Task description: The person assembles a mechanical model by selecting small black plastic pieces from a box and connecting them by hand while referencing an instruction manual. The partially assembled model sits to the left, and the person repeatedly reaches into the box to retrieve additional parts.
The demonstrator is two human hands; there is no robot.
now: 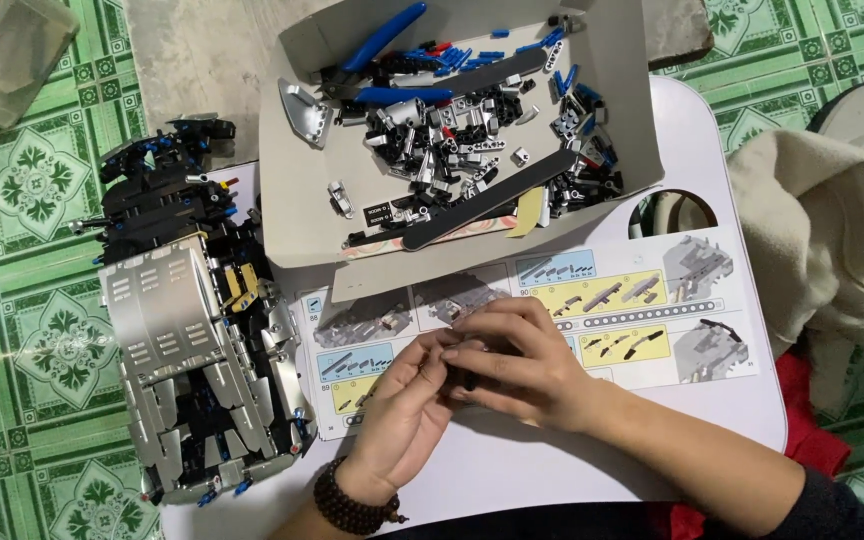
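Both hands meeting over instruction sheet (pixel 552 320) | left hand (pixel 407 400), right hand (pixel 512 365) fingers pinching small black piece (pixel 470 380) between them, steadied low above white worktop (pixel 552 460) | parts box (pixel 452 130) within reach behind | silver-black model car (pixel 187 340) parked aside left

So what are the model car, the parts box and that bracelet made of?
Model car: looks like plastic bricks, silver panels with a satin sheen over black. Parts box: plain grey cardboard, with folded flaps. Bracelet on the left hand: dark round beads, possibly wood; too small to tell.
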